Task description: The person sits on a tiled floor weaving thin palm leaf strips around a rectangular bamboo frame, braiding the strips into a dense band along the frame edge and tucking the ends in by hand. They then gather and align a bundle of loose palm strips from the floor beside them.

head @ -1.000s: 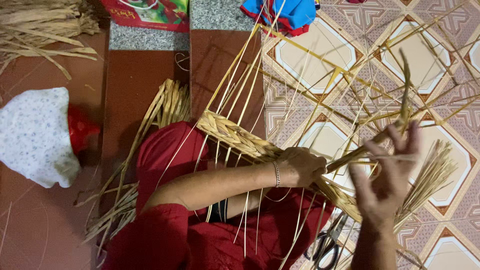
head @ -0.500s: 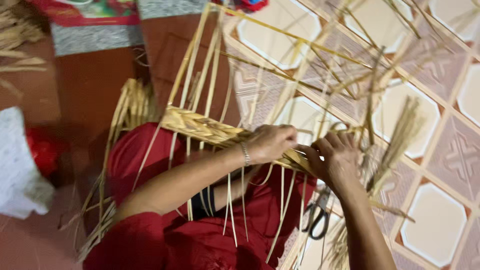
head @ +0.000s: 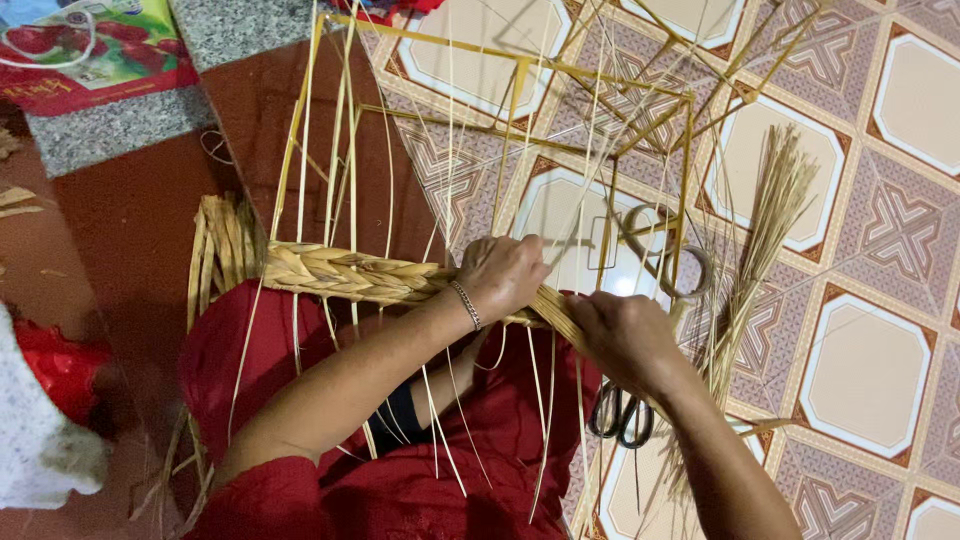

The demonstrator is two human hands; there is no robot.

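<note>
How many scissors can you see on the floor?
2. One pair of scissors with black handles lies by the right hand, partly under the wrist. A second, pale-handled pair lies on the tiles past the hands, behind the straw strands. More could be hidden under the straw.

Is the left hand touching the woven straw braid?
Touching. The head view shows the left hand closed around the woven straw braid, which runs straight into its grip.

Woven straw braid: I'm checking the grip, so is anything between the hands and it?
Nothing visible. The left hand grips the flat golden woven straw braid directly, and the right hand holds its loose end; thin pale loose straw strands merely cross around them.
</note>
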